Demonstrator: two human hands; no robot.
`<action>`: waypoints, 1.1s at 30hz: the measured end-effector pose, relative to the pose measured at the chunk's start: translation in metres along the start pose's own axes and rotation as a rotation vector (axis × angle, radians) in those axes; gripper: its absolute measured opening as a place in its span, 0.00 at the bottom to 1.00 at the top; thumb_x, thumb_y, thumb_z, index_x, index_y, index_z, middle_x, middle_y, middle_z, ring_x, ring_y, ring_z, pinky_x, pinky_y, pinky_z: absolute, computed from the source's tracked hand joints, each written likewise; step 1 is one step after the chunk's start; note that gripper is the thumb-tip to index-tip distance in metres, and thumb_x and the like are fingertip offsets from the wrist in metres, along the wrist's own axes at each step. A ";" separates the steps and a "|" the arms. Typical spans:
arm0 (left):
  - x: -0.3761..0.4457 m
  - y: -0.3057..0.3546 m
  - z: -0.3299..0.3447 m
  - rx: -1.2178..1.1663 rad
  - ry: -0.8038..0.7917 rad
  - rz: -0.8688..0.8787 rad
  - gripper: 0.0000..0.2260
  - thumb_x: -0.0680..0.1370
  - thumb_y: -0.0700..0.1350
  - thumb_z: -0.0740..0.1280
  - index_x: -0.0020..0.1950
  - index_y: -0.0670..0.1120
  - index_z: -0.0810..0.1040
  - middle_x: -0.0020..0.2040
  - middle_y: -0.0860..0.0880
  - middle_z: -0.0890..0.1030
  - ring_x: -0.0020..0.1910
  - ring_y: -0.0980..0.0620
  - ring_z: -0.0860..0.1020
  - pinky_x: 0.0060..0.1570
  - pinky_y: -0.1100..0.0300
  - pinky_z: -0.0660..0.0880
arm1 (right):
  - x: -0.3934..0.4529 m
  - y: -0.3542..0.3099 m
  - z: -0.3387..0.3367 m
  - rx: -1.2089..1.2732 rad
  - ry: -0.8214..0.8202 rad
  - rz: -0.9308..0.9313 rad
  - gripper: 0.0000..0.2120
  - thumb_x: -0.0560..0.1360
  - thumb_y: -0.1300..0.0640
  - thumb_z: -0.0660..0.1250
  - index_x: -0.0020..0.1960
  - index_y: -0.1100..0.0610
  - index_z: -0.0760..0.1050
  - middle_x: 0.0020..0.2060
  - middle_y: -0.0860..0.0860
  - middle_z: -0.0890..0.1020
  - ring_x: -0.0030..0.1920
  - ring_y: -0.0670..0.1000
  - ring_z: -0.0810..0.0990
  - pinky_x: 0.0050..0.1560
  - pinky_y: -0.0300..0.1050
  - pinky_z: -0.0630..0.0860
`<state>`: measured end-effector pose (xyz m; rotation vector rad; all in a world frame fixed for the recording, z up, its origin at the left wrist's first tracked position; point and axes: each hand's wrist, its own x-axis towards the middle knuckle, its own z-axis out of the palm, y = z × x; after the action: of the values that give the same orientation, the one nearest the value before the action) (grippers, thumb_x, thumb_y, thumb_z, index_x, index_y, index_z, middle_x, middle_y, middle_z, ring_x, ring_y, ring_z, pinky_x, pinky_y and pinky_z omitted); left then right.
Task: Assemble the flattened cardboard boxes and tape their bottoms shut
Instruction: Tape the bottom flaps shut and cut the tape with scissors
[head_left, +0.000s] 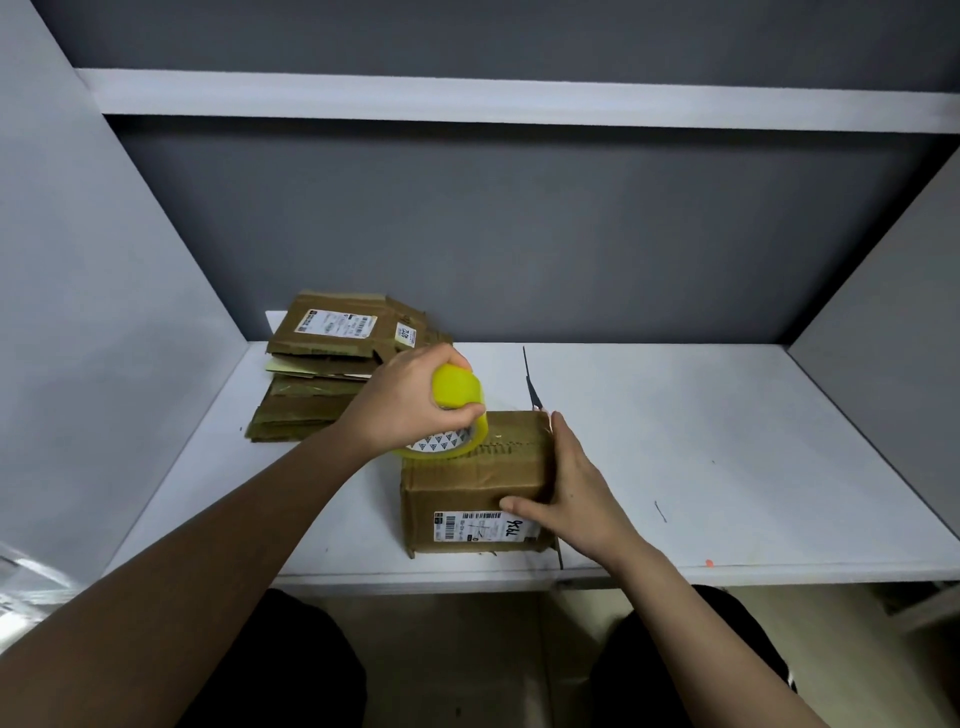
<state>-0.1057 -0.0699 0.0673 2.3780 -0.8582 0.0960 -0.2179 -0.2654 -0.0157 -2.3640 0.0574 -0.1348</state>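
Observation:
An assembled brown cardboard box (467, 478) stands on the white table (727, 441) near its front edge, with a shipping label on its near side. My left hand (410, 400) grips a yellow tape roll (457, 410) held over the box's top left, and a clear strip runs from the roll along the box's centre seam. My right hand (566, 488) rests on the box's right end, fingers straight along the side, thumb on the near face. A stack of flattened cardboard boxes (332, 374) lies at the back left.
Black scissors (532, 384) lie on the table just behind the box. Grey walls close in the left, right and back, with a white shelf (519, 98) overhead. My knees show below the table's front edge.

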 end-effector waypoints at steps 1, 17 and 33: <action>0.000 0.000 0.000 0.001 -0.002 0.000 0.19 0.68 0.56 0.74 0.55 0.53 0.74 0.52 0.54 0.78 0.50 0.54 0.75 0.45 0.59 0.69 | 0.002 -0.002 -0.001 -0.106 -0.008 -0.038 0.53 0.67 0.41 0.74 0.78 0.53 0.44 0.76 0.47 0.56 0.73 0.47 0.59 0.72 0.46 0.62; 0.004 0.003 0.001 0.110 -0.039 0.028 0.22 0.69 0.62 0.71 0.59 0.55 0.75 0.56 0.53 0.76 0.56 0.53 0.73 0.48 0.60 0.67 | 0.016 -0.008 0.008 -0.695 -0.050 -0.058 0.49 0.67 0.26 0.37 0.78 0.57 0.42 0.78 0.52 0.44 0.78 0.51 0.40 0.74 0.47 0.38; -0.003 -0.020 -0.009 -0.009 -0.074 0.099 0.19 0.70 0.59 0.72 0.57 0.57 0.73 0.55 0.54 0.75 0.53 0.54 0.74 0.52 0.50 0.74 | 0.015 -0.020 0.025 -0.602 -0.052 -0.164 0.41 0.78 0.38 0.55 0.78 0.57 0.38 0.78 0.53 0.43 0.77 0.50 0.40 0.71 0.40 0.34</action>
<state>-0.0951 -0.0510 0.0633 2.3433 -1.0099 0.0441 -0.1997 -0.2347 -0.0182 -2.9719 -0.1414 -0.1511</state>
